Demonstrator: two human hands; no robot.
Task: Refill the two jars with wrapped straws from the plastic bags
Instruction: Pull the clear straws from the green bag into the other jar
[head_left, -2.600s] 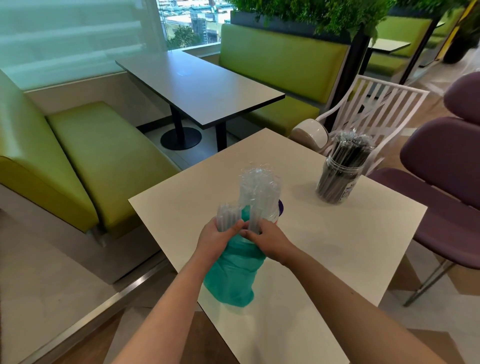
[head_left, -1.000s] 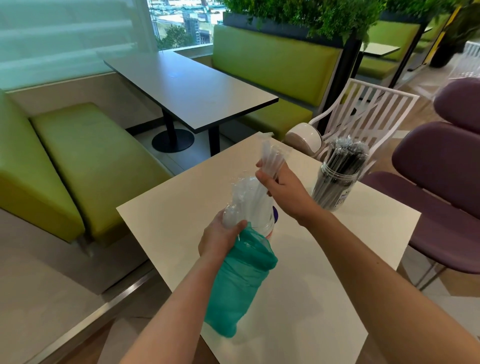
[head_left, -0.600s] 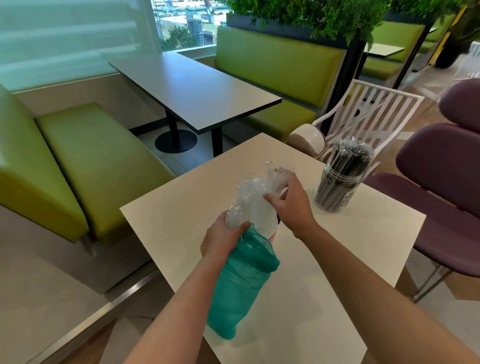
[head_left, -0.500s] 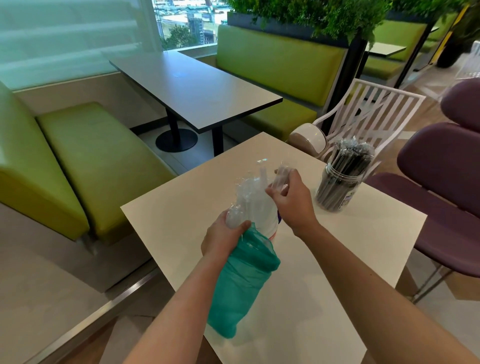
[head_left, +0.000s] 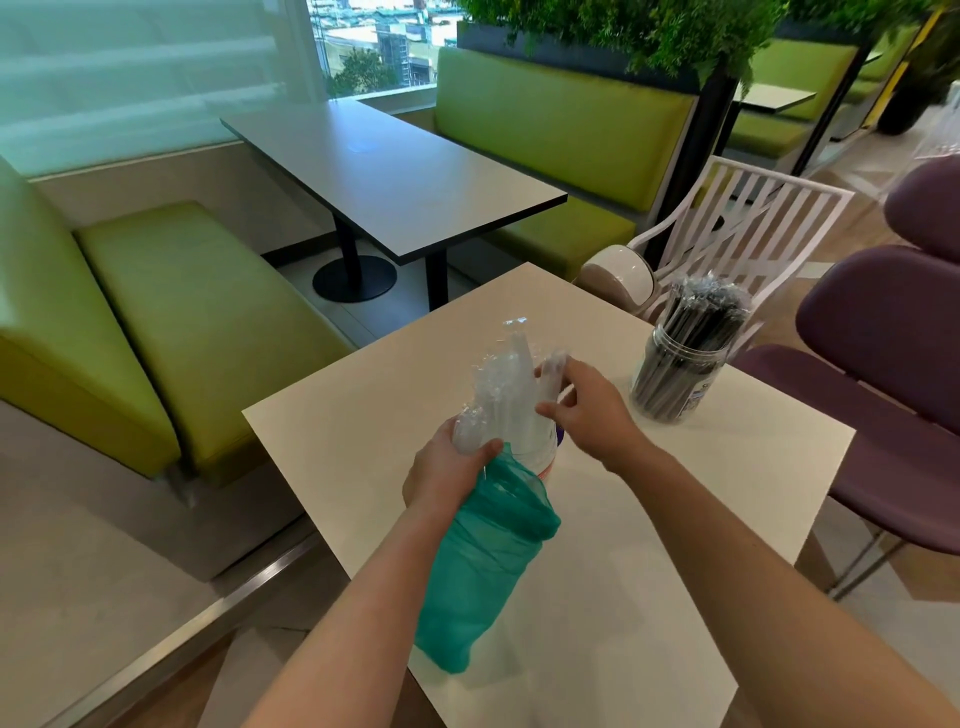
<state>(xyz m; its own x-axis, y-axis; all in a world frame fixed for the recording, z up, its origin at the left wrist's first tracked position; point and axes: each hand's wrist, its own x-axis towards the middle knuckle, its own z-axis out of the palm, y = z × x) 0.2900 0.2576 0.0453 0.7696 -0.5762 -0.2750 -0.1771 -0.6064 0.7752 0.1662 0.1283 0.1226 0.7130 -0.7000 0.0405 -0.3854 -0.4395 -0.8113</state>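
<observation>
Where the cream square tabletop (head_left: 649, 545) fills the middle of the head view, the scene reads from a lime-green upholstered bench (head_left: 171, 317) at far left, standing on the floor well apart from the work. Next comes the left hand (head_left: 447, 470), its fingers curled around the neck of a teal plastic bag (head_left: 480, 577) together with the lower ends of a bunch of clear-wrapped straws (head_left: 506, 392). The bag hangs down from that grip over the near part of the tabletop. The straws rise up and slightly rightward from the bag's mouth. Just behind the bag's rim, a white jar with a purple edge (head_left: 545, 452) is mostly hidden; whether the straws' ends sit inside it cannot be told. To the right, the right hand (head_left: 587, 408) reaches in at the upper part of the bunch, thumb and forefinger pinching a few straw tips while the other fingers are loosely bent. Further right, well apart from both hands, a clear plastic jar packed with dark wrapped straws (head_left: 680, 364) stands upright near the tabletop's far right edge. Beyond it are a white slatted chair (head_left: 753, 218) and a purple padded chair (head_left: 883, 338).
</observation>
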